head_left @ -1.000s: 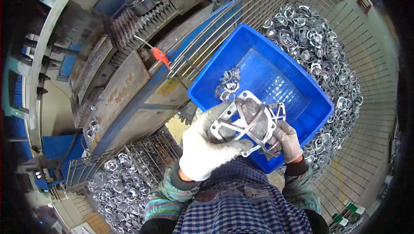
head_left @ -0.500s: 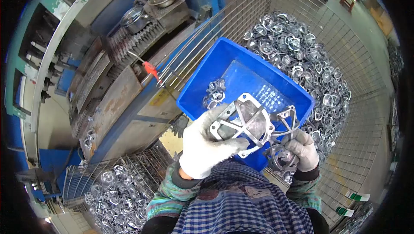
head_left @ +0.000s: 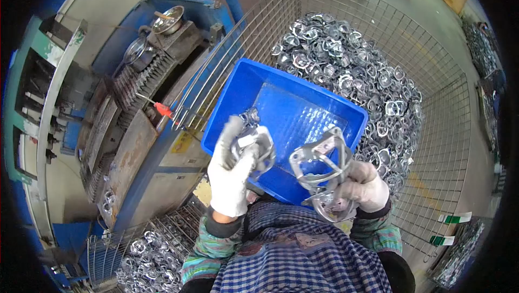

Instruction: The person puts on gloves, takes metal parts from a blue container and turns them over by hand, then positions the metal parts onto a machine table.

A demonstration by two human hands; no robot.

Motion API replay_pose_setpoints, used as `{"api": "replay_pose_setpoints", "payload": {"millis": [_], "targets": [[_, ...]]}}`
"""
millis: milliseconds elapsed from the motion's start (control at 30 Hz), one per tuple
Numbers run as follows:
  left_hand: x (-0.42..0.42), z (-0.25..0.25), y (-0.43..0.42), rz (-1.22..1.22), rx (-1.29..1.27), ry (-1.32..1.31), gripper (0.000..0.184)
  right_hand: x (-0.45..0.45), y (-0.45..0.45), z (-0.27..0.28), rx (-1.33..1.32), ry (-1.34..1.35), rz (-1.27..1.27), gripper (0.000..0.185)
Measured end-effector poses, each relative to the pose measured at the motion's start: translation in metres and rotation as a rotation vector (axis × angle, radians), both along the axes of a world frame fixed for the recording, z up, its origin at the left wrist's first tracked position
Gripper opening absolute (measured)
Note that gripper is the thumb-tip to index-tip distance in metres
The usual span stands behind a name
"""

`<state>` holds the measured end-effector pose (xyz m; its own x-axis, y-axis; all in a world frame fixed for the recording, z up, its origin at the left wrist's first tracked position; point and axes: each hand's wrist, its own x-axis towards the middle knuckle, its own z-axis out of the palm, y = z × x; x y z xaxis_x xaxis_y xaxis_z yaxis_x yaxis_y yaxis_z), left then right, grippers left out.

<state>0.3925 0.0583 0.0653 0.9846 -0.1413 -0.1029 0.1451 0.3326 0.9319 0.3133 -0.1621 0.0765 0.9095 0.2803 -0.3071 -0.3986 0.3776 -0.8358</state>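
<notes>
My left hand (head_left: 230, 171), in a white glove, is closed around a silver metal casting (head_left: 263, 155) over the left end of a blue plastic bin (head_left: 216, 122). That casting is tilted and smeared by motion. At the right, my gloved right hand (head_left: 365, 187) grips ribbed metal castings. One open-framed casting (head_left: 321, 166) stands up above the bin's near right corner. Another casting (head_left: 335, 206) hangs below it, partly behind the fingers. Inside the bin, a small cluster of metal pieces (head_left: 250, 115) lies at the left, partly covered by my left hand.
Behind the bin, a large wire basket (head_left: 454, 147) holds a heap of similar castings (head_left: 346, 60). A second heap (head_left: 148, 260) lies in a wire basket at lower left. The machine at left carries metal bowls (head_left: 168, 20) and a red-handled tool (head_left: 163, 110).
My hands have moved apart. The casting in my left hand has turned from face-on to tilted, while the castings in my right hand are raised and more exposed. The whole view has shifted.
</notes>
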Motion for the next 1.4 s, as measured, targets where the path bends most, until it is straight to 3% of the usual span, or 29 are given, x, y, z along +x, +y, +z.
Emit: {"api": "replay_pose_setpoints", "payload": {"millis": [67,233,300,333,500,633,700,767,933,1100,1333,1400], "targets": [[-0.001,-0.003,-0.002,-0.074,0.148,-0.049,0.038,0.006,0.006,0.005,0.025,-0.006,0.066,0.021],[-0.010,-0.005,0.005,-0.297,0.306,-0.099,0.042,0.017,0.025,0.004,0.053,-0.093,0.100,0.020],[-0.013,-0.001,-0.002,-0.196,0.174,0.056,0.028,0.021,0.029,0.007,-0.063,-0.070,0.155,0.020],[-0.013,0.006,-0.004,-0.172,0.112,0.138,0.028,0.023,0.033,0.001,-0.088,-0.213,0.138,0.025],[-0.013,0.003,0.000,-0.052,-0.086,0.140,0.034,0.020,0.037,0.018,-0.011,-0.086,0.116,0.043],[-0.012,0.005,0.002,0.003,-0.218,0.163,0.034,0.009,0.025,0.010,0.075,-0.076,-0.091,0.056],[-0.013,0.001,0.006,0.020,-0.268,0.192,0.034,0.008,0.029,0.001,0.213,-0.101,-0.345,0.057],[-0.014,0.001,0.007,0.011,-0.278,0.190,0.033,0.013,0.021,-0.006,0.070,-0.117,-0.465,0.052],[-0.016,-0.002,0.009,0.042,-0.270,0.183,0.034,0.018,0.025,-0.007,0.179,-0.090,-0.671,0.050],[-0.020,0.000,0.014,-0.077,-0.277,0.159,0.044,0.021,0.027,-0.009,0.297,-0.111,-0.600,0.046],[-0.020,0.004,0.006,0.089,-0.235,0.163,0.040,0.024,0.034,-0.010,0.416,-0.172,-0.531,0.039],[-0.020,-0.016,0.020,0.080,-0.242,0.153,0.040,0.024,0.037,-0.002,0.374,-0.159,-0.536,0.039]]}}
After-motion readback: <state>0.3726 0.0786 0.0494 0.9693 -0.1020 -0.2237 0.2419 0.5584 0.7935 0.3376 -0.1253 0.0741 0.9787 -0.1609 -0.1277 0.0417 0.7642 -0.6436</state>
